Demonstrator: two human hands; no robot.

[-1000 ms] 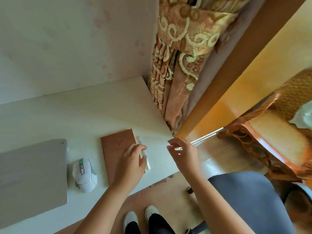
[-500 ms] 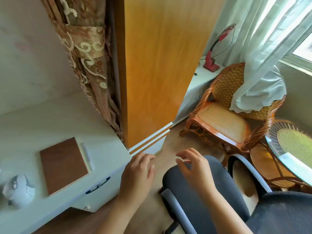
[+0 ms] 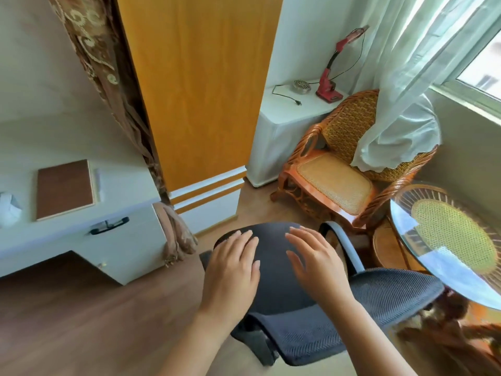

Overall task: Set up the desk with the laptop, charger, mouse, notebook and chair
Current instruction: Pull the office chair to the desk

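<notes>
A dark grey office chair [image 3: 276, 270] with a mesh back [image 3: 379, 299] and a grey armrest stands on the wooden floor right of the desk. My left hand [image 3: 233, 275] and my right hand [image 3: 314, 264] hover flat over its seat, fingers apart, holding nothing. The brown notebook [image 3: 65, 188] lies on the white desk [image 3: 124, 169] at the left, with a white pen [image 3: 97, 183] beside it. Part of the white mouse [image 3: 8, 210] shows at the left edge. The laptop and charger are out of view.
A patterned curtain [image 3: 113, 85] and an orange wooden panel [image 3: 198, 85] stand behind the desk. A rattan armchair [image 3: 336, 172] and a round glass-topped rattan table [image 3: 450, 240] stand to the right. A white cabinet [image 3: 287, 115] holds a red lamp [image 3: 330, 74]. The desk drawer has a black handle [image 3: 108, 226].
The view swung right from the desk to the office chair. My left hand left the notebook, and both hands moved over the chair seat.
</notes>
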